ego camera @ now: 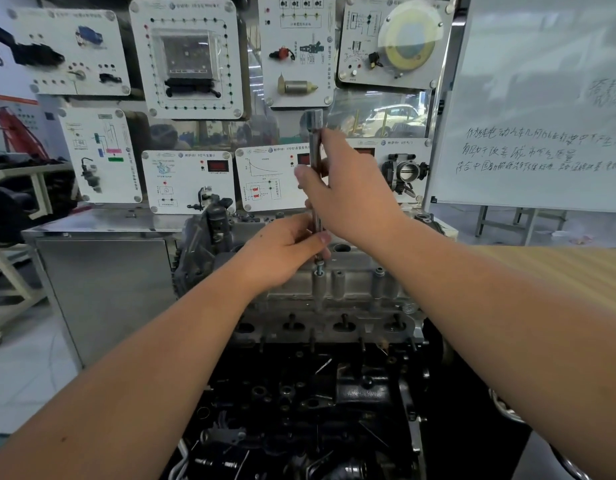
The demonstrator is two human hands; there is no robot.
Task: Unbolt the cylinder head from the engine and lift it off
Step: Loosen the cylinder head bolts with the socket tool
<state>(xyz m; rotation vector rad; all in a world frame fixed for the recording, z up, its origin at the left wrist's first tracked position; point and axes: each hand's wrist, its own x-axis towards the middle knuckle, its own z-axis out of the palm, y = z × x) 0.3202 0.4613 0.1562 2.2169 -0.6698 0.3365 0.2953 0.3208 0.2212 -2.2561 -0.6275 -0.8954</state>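
While both hands, right hand and left hand, grip the steel socket rod, it stands upright over the cast cylinder head.

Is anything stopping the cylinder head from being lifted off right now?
Likely yes: the tool, held upright by both hands, left and right, stands on the cylinder head, apparently on a bolt.

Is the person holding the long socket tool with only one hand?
No: both the left hand and right hand grip the socket tool.

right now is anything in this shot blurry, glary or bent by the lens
Head view: the wide lens bows the whiteboard edge and wall panels; window reflections glaze the panel behind the socket tool; both hands are sharp; the dark engine block loses detail in shadow.
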